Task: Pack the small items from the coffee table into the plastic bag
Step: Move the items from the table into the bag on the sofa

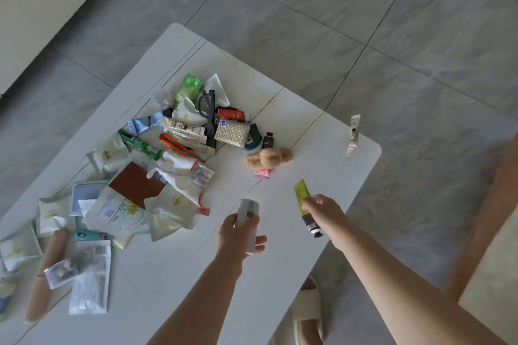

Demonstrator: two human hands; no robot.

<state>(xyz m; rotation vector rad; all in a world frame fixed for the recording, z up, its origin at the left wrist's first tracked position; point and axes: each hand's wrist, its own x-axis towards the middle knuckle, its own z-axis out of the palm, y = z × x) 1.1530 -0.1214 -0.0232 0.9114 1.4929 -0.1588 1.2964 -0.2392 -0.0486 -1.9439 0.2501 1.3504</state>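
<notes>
our two forearms reach in from the near edge of the coffee table (322, 131). our left hand (238, 235) is curled round a white bottle (248, 218), held upright above the tabletop. our right hand (325, 211) pinches a green tube (305, 206) near the table's right edge, dark cap toward us. we judge this the gathering step, one item per hand; no plastic bag shows, so the next move calls for finding it and dropping both in. most small items lie heaped mid-table: black glasses (207, 109), a fluffy hair clip (269, 158), a brown card (136, 185), sachets toward the left edge. a lone tube (353, 133) sits by the far right corner. grey floor tiles surround the white table.
</notes>
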